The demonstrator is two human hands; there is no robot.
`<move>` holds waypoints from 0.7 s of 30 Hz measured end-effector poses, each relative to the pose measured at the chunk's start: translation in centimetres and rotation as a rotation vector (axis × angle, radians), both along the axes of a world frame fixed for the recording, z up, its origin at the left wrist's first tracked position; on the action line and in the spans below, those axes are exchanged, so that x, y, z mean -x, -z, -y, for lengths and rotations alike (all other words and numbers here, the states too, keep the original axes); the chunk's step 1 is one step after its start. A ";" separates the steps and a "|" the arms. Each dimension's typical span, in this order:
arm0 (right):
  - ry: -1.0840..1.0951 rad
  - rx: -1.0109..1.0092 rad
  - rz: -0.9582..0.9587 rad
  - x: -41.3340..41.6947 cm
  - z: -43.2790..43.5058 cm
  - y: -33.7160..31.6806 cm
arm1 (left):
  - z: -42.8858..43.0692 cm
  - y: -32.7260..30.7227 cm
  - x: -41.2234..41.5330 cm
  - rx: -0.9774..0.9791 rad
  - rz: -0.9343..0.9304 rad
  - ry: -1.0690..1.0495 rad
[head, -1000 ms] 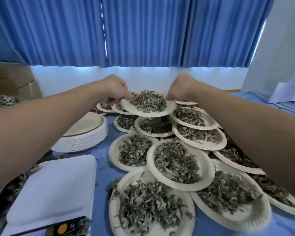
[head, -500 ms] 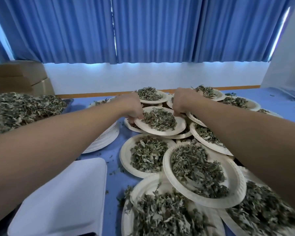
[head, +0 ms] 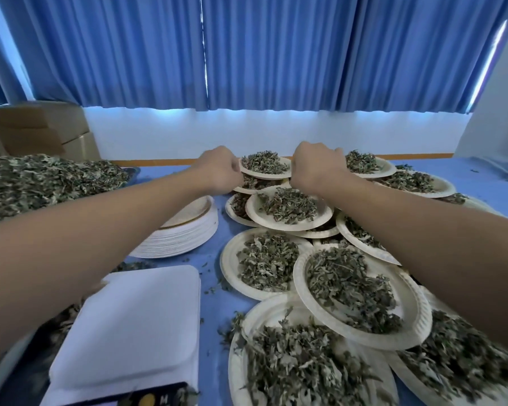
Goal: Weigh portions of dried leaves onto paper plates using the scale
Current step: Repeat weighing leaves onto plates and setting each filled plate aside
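Both my arms reach far over the table. My left hand and my right hand show only their backs, with the fingers curled out of sight. Just below them, a paper plate of dried leaves rests on top of other filled plates. My left hand is a little clear of its rim, and my right wrist covers its right edge. A further filled plate sits between the two hands. The white scale stands near left with nothing on it. A stack of unused paper plates lies under my left forearm.
A big heap of loose dried leaves fills the left side. Several filled plates overlap across the blue table, from near right to the back. Cardboard boxes stand at the back left, and blue curtains hang behind.
The plate of leaves that both hands carried has come down onto the filled plates. The hands have lifted slightly from its rim, and the view has tilted up.
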State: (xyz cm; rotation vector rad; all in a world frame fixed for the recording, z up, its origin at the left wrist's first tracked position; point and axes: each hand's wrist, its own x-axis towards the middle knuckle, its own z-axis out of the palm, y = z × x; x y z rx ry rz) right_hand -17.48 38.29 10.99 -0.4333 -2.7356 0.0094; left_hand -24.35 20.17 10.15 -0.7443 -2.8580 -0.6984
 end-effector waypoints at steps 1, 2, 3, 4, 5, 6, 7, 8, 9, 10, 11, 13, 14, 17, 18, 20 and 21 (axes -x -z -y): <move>-0.046 0.007 -0.012 -0.2 1.2 -0.1 | 1.3 -0.2 -0.3 -0.011 -0.031 0.015; -0.097 0.005 -0.022 -0.4 2.6 -0.1 | 2.6 -0.3 -0.7 -0.018 -0.055 0.031; -0.149 -0.004 -0.030 -0.6 4.0 -0.1 | 4.0 -0.4 -1.0 -0.020 -0.076 0.049; -0.207 -0.013 -0.034 -0.8 5.5 -0.1 | 5.4 -0.4 -1.3 -0.018 -0.093 0.070; -0.271 -0.018 -0.032 -1.0 6.9 0.0 | 6.7 -0.4 -1.7 -0.008 -0.107 0.092; -0.345 -0.013 -0.022 -1.2 8.4 0.1 | 8.1 -0.3 -2.0 0.011 -0.121 0.114; -0.423 -0.003 -0.006 -1.5 9.8 0.2 | 9.4 -0.2 -2.4 0.038 -0.136 0.136; -0.497 -0.001 0.016 -1.7 11.1 0.3 | 10.6 -0.1 -2.8 0.071 -0.148 0.160; -0.561 -0.015 0.043 -1.8 12.2 0.4 | 11.7 0.1 -3.1 0.101 -0.152 0.184; -0.611 -0.045 0.073 -1.9 13.1 0.6 | 12.7 0.3 -3.3 0.128 -0.146 0.206; -0.646 -0.083 0.104 -1.9 13.9 0.7 | 13.6 0.5 -3.5 0.156 -0.139 0.225; -0.695 -0.146 0.163 -1.8 15.0 0.9 | 15.0 1.0 -3.8 0.205 -0.135 0.251; -0.716 -0.159 0.191 -1.8 15.3 0.9 | 15.6 1.3 -3.9 0.206 -0.133 0.263; -0.777 -0.194 0.262 -1.8 15.7 0.9 | 16.9 2.0 -4.1 0.179 -0.118 0.307; -0.795 -0.219 0.278 -1.7 15.7 0.8 | 17.3 2.2 -4.1 0.171 -0.116 0.324; -0.818 -0.290 0.301 -1.7 15.8 0.6 | 17.8 2.3 -4.1 0.151 -0.124 0.350; -0.822 -0.328 0.310 -1.6 15.9 0.5 | 18.0 2.2 -4.0 0.143 -0.130 0.359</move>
